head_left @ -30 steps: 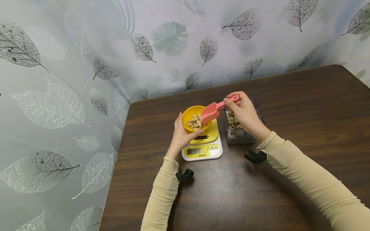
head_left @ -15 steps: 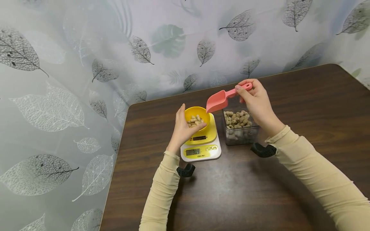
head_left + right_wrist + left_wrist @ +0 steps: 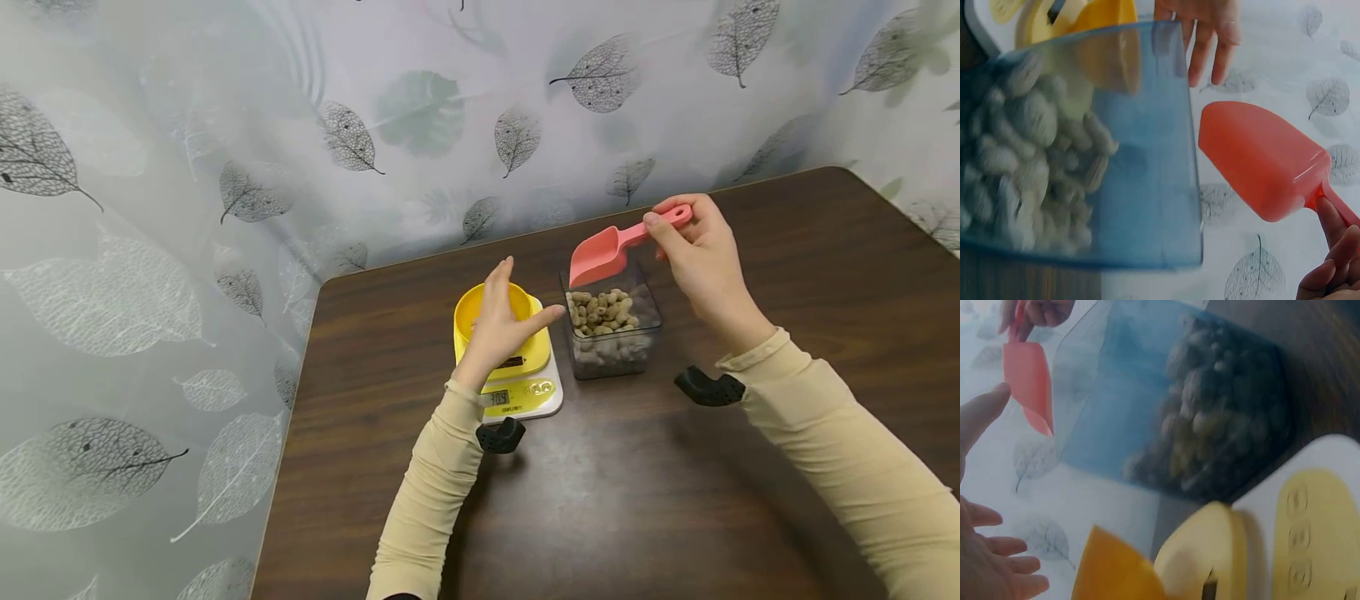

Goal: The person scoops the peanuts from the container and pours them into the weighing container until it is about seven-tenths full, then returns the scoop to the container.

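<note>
My left hand [image 3: 497,329] hovers with spread fingers over the front right of the yellow bowl [image 3: 468,313], hiding most of what is inside. The bowl sits on a yellow and white kitchen scale [image 3: 542,388], whose partly covered display seems to read 30.9. My right hand [image 3: 708,271] pinches the handle of a pink scoop [image 3: 597,258]. The scoop's blade is above the back left of a clear plastic container [image 3: 617,358] of peanuts [image 3: 600,313]. In the right wrist view the side of the scoop [image 3: 1260,159] shows; its inside is hidden there.
The dark wooden table [image 3: 600,492] carries the scale and the container side by side, a narrow gap between them. Behind the table's far edge hangs a leaf-patterned curtain [image 3: 420,200]. Each wrist wears a black camera mount [image 3: 501,435].
The scoop has risen from the bowl and moved right, over the container. My left hand has let go of the bowl and shifted right. The display went from about 32.2 to 30.9.
</note>
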Motion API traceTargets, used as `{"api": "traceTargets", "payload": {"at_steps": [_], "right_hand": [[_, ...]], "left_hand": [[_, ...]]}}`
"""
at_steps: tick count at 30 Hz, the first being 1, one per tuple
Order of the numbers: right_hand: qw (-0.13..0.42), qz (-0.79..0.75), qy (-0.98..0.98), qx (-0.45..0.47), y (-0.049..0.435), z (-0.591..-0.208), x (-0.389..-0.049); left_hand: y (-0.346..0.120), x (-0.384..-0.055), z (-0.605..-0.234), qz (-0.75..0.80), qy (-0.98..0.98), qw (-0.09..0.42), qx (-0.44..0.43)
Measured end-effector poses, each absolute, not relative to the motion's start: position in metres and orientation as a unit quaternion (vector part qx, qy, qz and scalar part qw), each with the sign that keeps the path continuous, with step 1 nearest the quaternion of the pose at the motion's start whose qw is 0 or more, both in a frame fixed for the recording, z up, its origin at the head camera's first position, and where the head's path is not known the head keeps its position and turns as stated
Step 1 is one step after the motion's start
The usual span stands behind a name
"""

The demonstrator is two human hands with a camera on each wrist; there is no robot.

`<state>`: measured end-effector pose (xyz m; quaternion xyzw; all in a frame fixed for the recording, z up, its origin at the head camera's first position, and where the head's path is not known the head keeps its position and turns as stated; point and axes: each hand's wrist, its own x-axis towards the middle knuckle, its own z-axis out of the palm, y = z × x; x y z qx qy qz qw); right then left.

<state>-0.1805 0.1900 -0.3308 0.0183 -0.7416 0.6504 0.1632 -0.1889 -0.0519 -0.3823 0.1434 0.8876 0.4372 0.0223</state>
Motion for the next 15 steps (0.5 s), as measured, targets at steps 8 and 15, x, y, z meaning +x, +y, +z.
{"api": "traceTargets", "payload": {"at_steps": [8, 15], "right_hand": [[0.179, 0.515, -0.838, 0.028, 0.204, -0.345, -0.174], [0.216, 0.387, -0.889, 0.114, 0.199, -0.357, -0.169]], "left_hand": [[-0.03, -0.185, -0.393, 0.44, 0.879, 0.049, 0.18], [-0.02, -0.18, -0.4, 0.439, 0.873, 0.072, 0.202]]}}
